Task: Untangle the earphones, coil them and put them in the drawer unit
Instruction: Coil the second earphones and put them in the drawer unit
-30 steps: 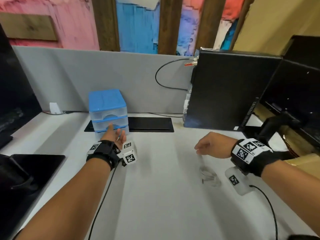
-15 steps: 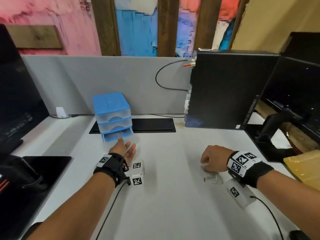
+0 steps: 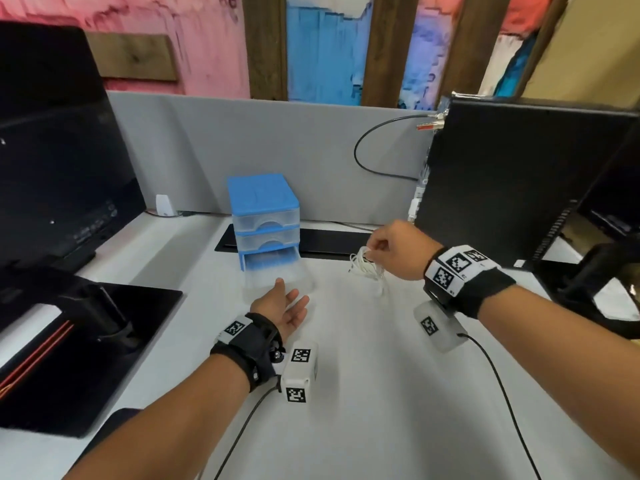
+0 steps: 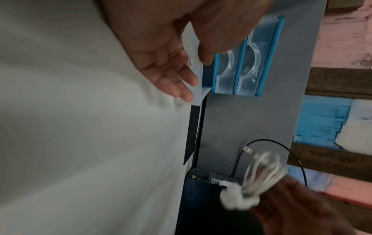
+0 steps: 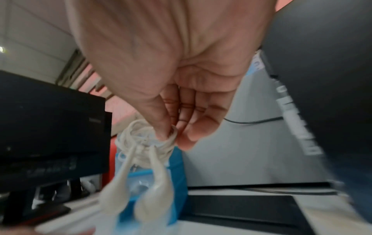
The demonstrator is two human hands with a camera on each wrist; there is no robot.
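Note:
The blue drawer unit stands at the back of the white desk, its clear bottom drawer pulled far out. My left hand lies palm up with straight fingers just in front of that drawer; in the left wrist view the left hand touches the drawer front. My right hand pinches the coiled white earphones in the air, right of the drawer. In the right wrist view the earphones hang from thumb and finger, both buds dangling above the drawer unit.
A black computer tower stands at the right, close behind my right hand. A monitor and a black pad with a stand fill the left side. A grey partition closes the back, with a black slot behind the drawers.
My right hand has picked the coil up off the desk and carried it up and left towards the drawers. The bottom drawer has come further out as my left hand drew back.

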